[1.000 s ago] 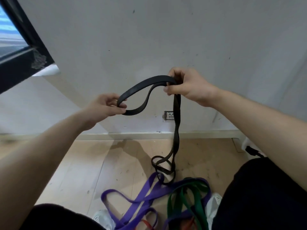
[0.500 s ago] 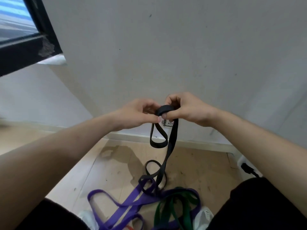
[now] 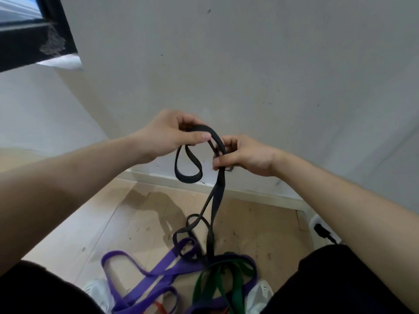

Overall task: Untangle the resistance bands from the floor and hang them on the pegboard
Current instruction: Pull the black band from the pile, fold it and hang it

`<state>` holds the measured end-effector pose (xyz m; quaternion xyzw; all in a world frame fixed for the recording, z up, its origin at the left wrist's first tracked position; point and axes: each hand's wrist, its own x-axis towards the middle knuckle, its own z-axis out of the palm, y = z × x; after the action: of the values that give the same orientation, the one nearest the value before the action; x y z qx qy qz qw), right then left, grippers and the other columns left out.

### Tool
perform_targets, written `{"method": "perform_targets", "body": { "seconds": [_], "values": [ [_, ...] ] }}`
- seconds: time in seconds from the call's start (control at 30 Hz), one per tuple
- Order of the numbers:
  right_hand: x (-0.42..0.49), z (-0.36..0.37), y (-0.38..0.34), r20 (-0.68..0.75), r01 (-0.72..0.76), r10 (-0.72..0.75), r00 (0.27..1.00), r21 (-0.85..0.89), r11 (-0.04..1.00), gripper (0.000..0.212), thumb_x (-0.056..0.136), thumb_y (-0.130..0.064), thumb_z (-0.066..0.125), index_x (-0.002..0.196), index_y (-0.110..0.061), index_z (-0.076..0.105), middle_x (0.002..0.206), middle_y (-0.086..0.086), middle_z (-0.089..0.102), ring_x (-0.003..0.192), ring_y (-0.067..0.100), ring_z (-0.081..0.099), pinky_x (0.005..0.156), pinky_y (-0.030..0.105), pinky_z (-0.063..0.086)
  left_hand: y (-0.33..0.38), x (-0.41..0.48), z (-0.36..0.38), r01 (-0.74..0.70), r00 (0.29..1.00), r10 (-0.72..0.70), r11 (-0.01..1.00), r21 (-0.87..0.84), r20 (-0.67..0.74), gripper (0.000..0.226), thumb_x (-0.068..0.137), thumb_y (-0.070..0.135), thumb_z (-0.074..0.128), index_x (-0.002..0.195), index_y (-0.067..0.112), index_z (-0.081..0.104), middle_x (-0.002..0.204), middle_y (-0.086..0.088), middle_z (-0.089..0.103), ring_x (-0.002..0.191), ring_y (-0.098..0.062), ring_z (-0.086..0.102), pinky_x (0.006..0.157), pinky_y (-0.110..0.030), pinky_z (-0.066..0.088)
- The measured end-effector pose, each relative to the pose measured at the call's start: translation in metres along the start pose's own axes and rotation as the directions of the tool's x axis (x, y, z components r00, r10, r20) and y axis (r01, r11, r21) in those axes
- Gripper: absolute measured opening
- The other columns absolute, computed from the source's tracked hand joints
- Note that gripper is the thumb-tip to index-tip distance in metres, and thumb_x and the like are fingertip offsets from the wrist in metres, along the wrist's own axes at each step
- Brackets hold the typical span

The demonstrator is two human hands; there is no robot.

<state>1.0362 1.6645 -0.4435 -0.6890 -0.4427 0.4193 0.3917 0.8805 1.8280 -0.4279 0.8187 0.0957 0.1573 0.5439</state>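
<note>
Both my hands hold a black resistance band (image 3: 216, 196) in front of the white wall. My left hand (image 3: 172, 134) pinches its top, and a short loop hangs below those fingers. My right hand (image 3: 242, 155) grips the doubled strand lower and to the right. From there the black band drops to the floor and coils into the pile. On the floor lie a purple band (image 3: 145, 274) and a green band (image 3: 210, 284), crossing each other, with a bit of red band (image 3: 159, 306) under them. No pegboard is in view.
A white wall (image 3: 272, 75) with a skirting board stands close ahead. A dark window frame (image 3: 34, 41) is at the upper left. A white socket block with a black plug (image 3: 322, 231) sits on the floor at right. My white shoes (image 3: 260, 293) flank the pile.
My hands, pressed together half a second ago, have drawn slightly apart. The left has risen with the band's top while the right grips lower. A second ago they were spread wide.
</note>
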Motion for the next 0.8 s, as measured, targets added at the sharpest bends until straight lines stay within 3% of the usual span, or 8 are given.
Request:
{"method": "perform_targets", "body": {
  "seconds": [0.1, 0.17, 0.2, 0.3, 0.37, 0.47, 0.6, 0.8],
  "values": [
    [0.004, -0.001, 0.012, 0.038, -0.071, 0.073, 0.997, -0.075, 0.995, 0.019, 0.085, -0.003, 0.075, 0.086, 0.0, 0.057, 0.088, 0.013, 0.059, 0.083, 0.016, 0.067, 0.085, 0.035, 0.056, 0.001, 0.003, -0.015, -0.015, 0.99, 0.004, 0.997, -0.078, -0.141, 0.011, 0.091, 0.011, 0.072, 0.099, 0.018, 0.075, 0.078, 0.012, 0.07, 0.071, 0.0, 0.062, 0.075, -0.016, 0.052],
    [0.004, -0.002, 0.017, 0.01, -0.102, 0.103, 0.995, -0.089, 0.991, 0.042, 0.08, -0.014, 0.08, 0.099, 0.013, 0.055, 0.094, 0.015, 0.059, 0.092, 0.023, 0.063, 0.104, 0.056, 0.045, -0.002, 0.004, -0.028, -0.026, 0.973, -0.001, 0.993, -0.112, -0.232, 0.013, 0.092, 0.011, 0.07, 0.099, 0.021, 0.075, 0.083, 0.009, 0.07, 0.076, -0.002, 0.063, 0.083, -0.018, 0.054],
    [0.004, -0.004, 0.018, 0.003, -0.114, 0.114, 0.993, -0.076, 0.991, 0.048, 0.077, -0.017, 0.082, 0.1, 0.014, 0.054, 0.095, 0.017, 0.058, 0.093, 0.027, 0.06, 0.106, 0.061, 0.042, -0.005, 0.003, -0.034, -0.023, 0.966, -0.008, 0.993, -0.117, -0.257, 0.013, 0.093, 0.011, 0.07, 0.1, 0.021, 0.074, 0.086, 0.006, 0.069, 0.079, -0.003, 0.064, 0.085, -0.019, 0.054],
    [0.004, -0.012, 0.018, -0.065, -0.083, 0.078, 0.995, -0.086, 0.993, 0.023, 0.077, -0.008, 0.081, 0.078, -0.002, 0.058, 0.086, 0.015, 0.057, 0.087, 0.026, 0.057, 0.092, 0.046, 0.046, -0.016, 0.0, -0.045, 0.017, 0.959, -0.042, 0.996, -0.089, -0.281, 0.015, 0.094, 0.01, 0.068, 0.101, 0.022, 0.073, 0.088, 0.002, 0.068, 0.079, -0.004, 0.063, 0.085, -0.016, 0.054],
    [0.002, -0.017, 0.011, -0.156, -0.033, 0.014, 0.988, -0.121, 0.992, 0.028, 0.079, 0.002, 0.077, 0.071, -0.014, 0.055, 0.076, 0.008, 0.055, 0.077, 0.018, 0.058, 0.085, 0.036, 0.047, -0.023, -0.003, -0.051, 0.065, 0.967, -0.08, 0.995, -0.069, -0.242, 0.016, 0.095, 0.01, 0.067, 0.1, 0.023, 0.074, 0.085, 0.003, 0.068, 0.076, -0.005, 0.063, 0.083, -0.016, 0.054],
    [-0.004, -0.024, -0.002, -0.271, 0.101, -0.111, 0.956, -0.052, 0.994, 0.026, 0.078, 0.006, 0.074, 0.075, -0.013, 0.058, 0.077, 0.01, 0.059, 0.079, 0.021, 0.065, 0.086, 0.038, 0.052, -0.032, -0.008, -0.06, 0.145, 0.975, -0.15, 0.988, -0.045, -0.162, 0.013, 0.09, 0.02, 0.074, 0.103, 0.023, 0.073, 0.08, 0.01, 0.072, 0.08, -0.009, 0.063, 0.079, -0.018, 0.054],
    [-0.012, -0.027, -0.028, -0.363, 0.276, -0.24, 0.9, 0.052, 0.96, 0.02, 0.072, 0.0, 0.073, 0.074, -0.014, 0.059, 0.075, 0.005, 0.064, 0.078, 0.02, 0.065, 0.078, 0.028, 0.052, -0.029, -0.014, -0.058, 0.203, 0.979, -0.202, 0.978, 0.045, -0.018, 0.076, 0.045, 0.064, 0.091, 0.109, 0.026, 0.074, 0.09, 0.005, 0.078, 0.086, -0.007, 0.071, 0.085, -0.02, 0.048],
    [-0.018, -0.025, -0.051, -0.394, 0.384, -0.315, 0.863, 0.108, 0.917, 0.019, 0.073, -0.003, 0.069, 0.075, -0.014, 0.055, 0.076, 0.008, 0.06, 0.071, 0.016, 0.06, 0.071, 0.024, 0.047, -0.007, -0.005, -0.022, 0.165, 0.985, -0.169, 0.977, 0.136, 0.021, 0.026, 0.075, 0.03, 0.085, 0.097, 0.021, 0.076, 0.085, 0.006, 0.076, 0.087, -0.005, 0.071, 0.085, -0.02, 0.047]
  ]
}}
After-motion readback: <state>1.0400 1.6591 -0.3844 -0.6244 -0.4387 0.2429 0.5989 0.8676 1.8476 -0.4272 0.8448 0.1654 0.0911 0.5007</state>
